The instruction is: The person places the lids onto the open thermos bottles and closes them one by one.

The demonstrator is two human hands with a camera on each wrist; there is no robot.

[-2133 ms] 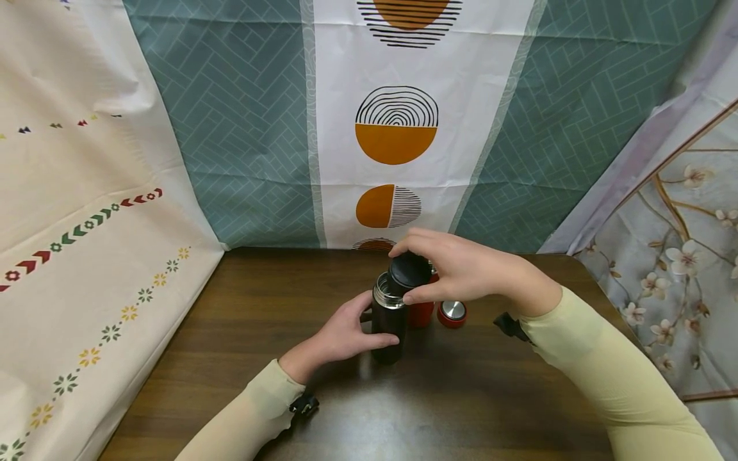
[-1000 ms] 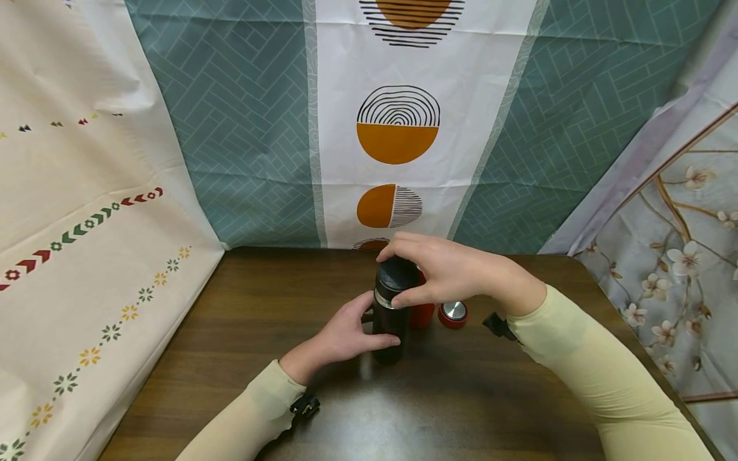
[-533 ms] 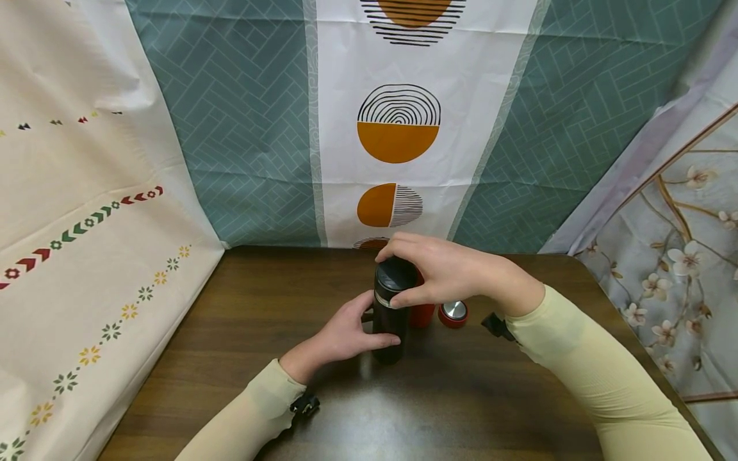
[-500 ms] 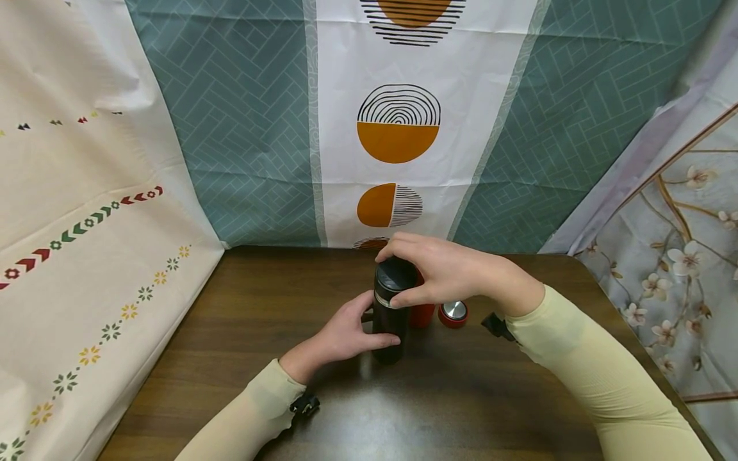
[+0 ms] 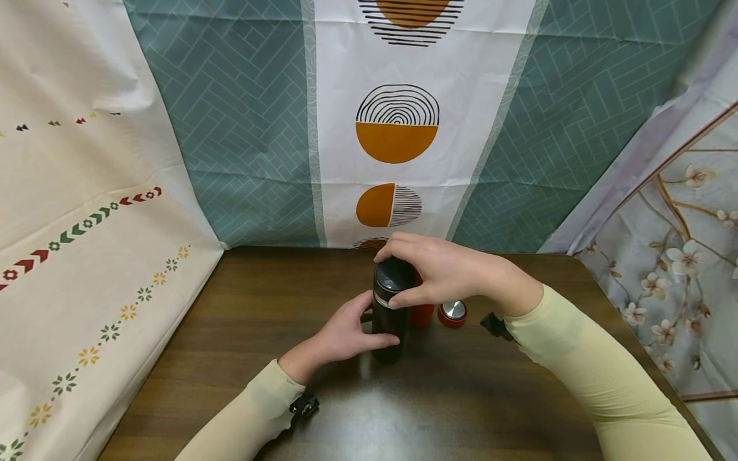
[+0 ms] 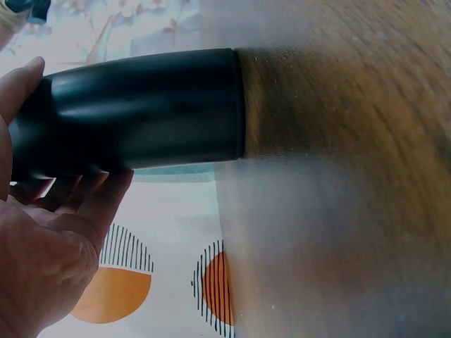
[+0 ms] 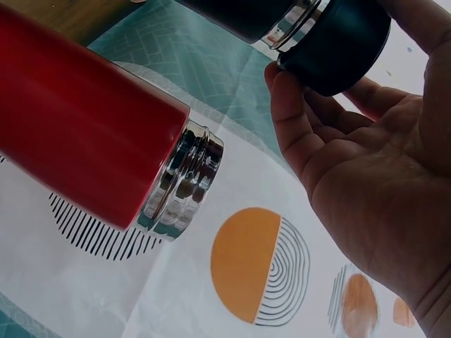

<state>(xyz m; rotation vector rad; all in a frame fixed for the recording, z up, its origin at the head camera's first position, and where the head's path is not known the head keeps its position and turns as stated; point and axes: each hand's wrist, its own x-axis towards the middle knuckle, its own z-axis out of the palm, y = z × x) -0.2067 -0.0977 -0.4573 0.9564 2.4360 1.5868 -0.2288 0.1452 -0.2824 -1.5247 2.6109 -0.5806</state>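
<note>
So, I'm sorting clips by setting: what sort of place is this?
Probably a makeshift indoor booth: a brown tabletop is backed by a teal-and-white cloth, with a cream patterned cloth at its left.

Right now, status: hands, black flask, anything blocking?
Left hand gripping black flask, upright on table. Right hand holding black lid at its mouth, silver neck showing. Open red flask close by; nothing visibly blocking.

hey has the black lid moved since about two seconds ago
Yes. In the head view, the black lid has moved left, farther from the unmoved red-rimmed cap, and now sits over the black bottle.
</note>
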